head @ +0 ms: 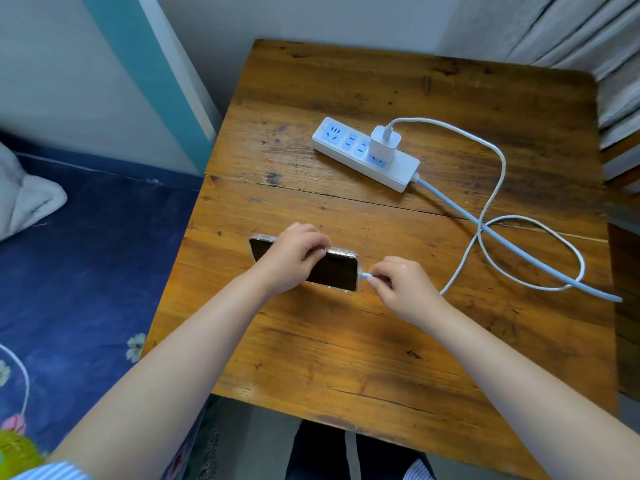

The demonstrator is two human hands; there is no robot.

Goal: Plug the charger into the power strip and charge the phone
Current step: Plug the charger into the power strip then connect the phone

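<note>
Nearest my view: two bare forearms reaching over the near edge of a wooden table (346,358).

Item 1, phone (337,271): dark screen up, clear case, lying crosswise near the table's middle. My left hand (294,258) is closed over it from above, fingers wrapped over the far edge, covering its middle.

Item 2, cable plug (365,275): white, at the phone's right end, touching the port edge. I cannot tell whether it is fully seated. My right hand (401,289) pinches it between thumb and fingertips.

Item 3, charging cable (498,161): white, running from behind the right hand, looping on the right side of the table, then arcing back to the charger.

Item 4, charger (384,142): white cube, standing in a socket of the power strip.

Item 5, power strip (398,169): white, lying diagonally on the far half of the table, its grey lead (512,247) running off toward the right edge and crossing the cable loop.

Surroundings: blue floral bedding (86,254) to the left.
</note>
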